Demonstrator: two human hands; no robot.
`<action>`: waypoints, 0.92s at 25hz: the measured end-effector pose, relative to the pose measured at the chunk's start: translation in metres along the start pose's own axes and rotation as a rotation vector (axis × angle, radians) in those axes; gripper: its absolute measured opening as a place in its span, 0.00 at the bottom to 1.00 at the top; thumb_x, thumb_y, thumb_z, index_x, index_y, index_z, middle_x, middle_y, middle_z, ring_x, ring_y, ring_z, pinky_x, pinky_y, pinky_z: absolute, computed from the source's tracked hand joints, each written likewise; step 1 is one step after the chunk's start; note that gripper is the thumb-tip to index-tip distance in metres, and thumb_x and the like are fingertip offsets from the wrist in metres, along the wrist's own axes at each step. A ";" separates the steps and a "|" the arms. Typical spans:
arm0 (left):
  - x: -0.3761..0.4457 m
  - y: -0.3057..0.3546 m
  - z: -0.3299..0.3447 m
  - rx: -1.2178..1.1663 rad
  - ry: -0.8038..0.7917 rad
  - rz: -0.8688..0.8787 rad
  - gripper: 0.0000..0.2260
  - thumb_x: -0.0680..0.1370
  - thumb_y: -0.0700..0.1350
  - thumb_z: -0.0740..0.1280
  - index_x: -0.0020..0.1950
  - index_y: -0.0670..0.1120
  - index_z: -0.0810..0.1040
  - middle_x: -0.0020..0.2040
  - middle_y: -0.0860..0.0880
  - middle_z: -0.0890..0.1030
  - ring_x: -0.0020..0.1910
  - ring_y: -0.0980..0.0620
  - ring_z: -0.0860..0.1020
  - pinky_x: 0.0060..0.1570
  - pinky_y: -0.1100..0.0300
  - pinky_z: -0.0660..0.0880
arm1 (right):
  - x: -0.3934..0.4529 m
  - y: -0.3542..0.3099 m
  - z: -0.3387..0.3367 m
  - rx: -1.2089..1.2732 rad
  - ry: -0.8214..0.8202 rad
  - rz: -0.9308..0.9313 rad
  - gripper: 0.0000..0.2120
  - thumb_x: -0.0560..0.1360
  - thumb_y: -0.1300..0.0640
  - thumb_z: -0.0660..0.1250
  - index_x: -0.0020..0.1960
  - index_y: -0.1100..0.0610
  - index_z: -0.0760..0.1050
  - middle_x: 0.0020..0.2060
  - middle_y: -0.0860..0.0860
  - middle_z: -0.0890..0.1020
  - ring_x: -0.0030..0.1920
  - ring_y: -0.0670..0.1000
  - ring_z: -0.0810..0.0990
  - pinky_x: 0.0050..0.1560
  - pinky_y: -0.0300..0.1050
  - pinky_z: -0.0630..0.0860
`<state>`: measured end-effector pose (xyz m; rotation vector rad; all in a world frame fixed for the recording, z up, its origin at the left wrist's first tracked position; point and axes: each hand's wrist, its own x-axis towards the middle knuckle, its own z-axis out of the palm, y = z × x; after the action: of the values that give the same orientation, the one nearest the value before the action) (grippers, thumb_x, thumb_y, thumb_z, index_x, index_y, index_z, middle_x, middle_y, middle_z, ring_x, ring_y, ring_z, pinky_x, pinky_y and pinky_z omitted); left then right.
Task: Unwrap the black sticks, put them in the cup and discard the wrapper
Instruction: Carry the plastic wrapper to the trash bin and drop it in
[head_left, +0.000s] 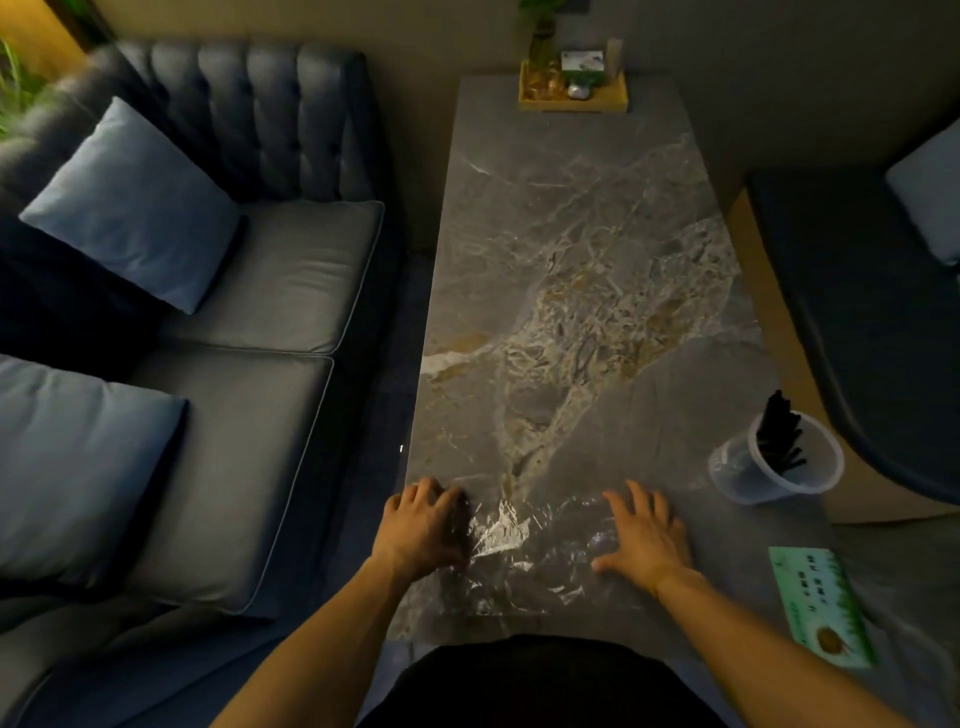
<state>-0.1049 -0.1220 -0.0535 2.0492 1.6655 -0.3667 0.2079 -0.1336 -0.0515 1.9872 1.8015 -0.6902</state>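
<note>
A clear crinkled plastic wrapper (524, 551) lies spread flat on the near end of the grey marble table (571, 260). My left hand (426, 525) rests on its left edge with fingers curled over the film. My right hand (641, 530) lies flat on its right side, fingers spread. A clear plastic cup (779, 462) stands to the right near the table's edge, with a bunch of black sticks (779, 434) leaning inside it.
A green card (821, 608) lies at the near right of the table. A wooden tray (574, 88) with a plant vase and small items sits at the far end. A blue sofa (234, 280) with cushions runs along the left; another seat is on the right.
</note>
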 end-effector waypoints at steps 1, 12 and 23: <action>0.001 -0.002 0.002 0.014 0.000 0.002 0.41 0.62 0.65 0.72 0.72 0.61 0.60 0.66 0.50 0.68 0.66 0.44 0.68 0.66 0.45 0.65 | -0.001 0.000 0.002 0.012 0.029 0.013 0.47 0.62 0.37 0.74 0.73 0.48 0.56 0.76 0.53 0.52 0.74 0.61 0.53 0.70 0.59 0.62; 0.008 -0.008 -0.008 -0.071 -0.003 0.064 0.34 0.60 0.72 0.63 0.64 0.62 0.69 0.59 0.55 0.75 0.61 0.49 0.69 0.61 0.48 0.61 | -0.018 0.006 -0.014 1.182 0.072 0.035 0.14 0.69 0.68 0.74 0.36 0.56 0.70 0.32 0.53 0.74 0.37 0.49 0.72 0.42 0.40 0.73; 0.033 0.137 -0.043 -0.615 -0.270 0.479 0.06 0.72 0.45 0.74 0.40 0.54 0.79 0.35 0.55 0.78 0.35 0.60 0.74 0.42 0.60 0.74 | -0.103 0.067 -0.045 1.391 0.200 0.067 0.10 0.69 0.64 0.75 0.48 0.54 0.81 0.42 0.56 0.86 0.43 0.55 0.86 0.46 0.47 0.83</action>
<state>0.0318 -0.0929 -0.0064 1.7468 0.9262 0.0377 0.2728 -0.1995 0.0415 2.9060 1.3570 -2.1842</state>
